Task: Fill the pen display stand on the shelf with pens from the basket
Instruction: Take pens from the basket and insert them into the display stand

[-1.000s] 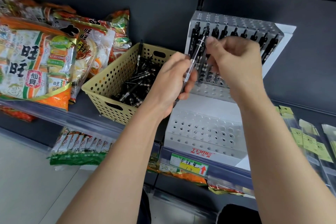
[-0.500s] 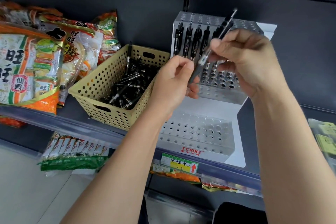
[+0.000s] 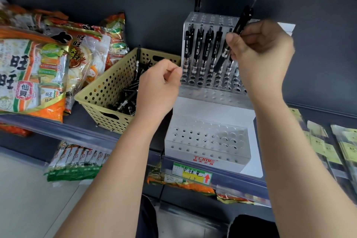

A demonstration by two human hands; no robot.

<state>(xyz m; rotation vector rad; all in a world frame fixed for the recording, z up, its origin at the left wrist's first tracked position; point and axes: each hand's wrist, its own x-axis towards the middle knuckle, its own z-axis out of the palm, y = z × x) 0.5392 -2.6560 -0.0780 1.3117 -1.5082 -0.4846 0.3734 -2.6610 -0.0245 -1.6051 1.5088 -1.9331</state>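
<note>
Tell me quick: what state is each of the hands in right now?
Left hand: closed, fingers curled, nothing visible in it.
Right hand: closed on a black pen, held tilted in front of the pen display stand.

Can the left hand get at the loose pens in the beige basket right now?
Probably yes: the left hand is over the open-topped perforated beige plastic basket, seemingly holding nothing, and the loose black pens lie uncovered beside it.

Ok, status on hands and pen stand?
Right hand pinching a pen, tilted, over stand, back row. Left hand curled, apparently empty, by basket. Nothing blocking.
</note>
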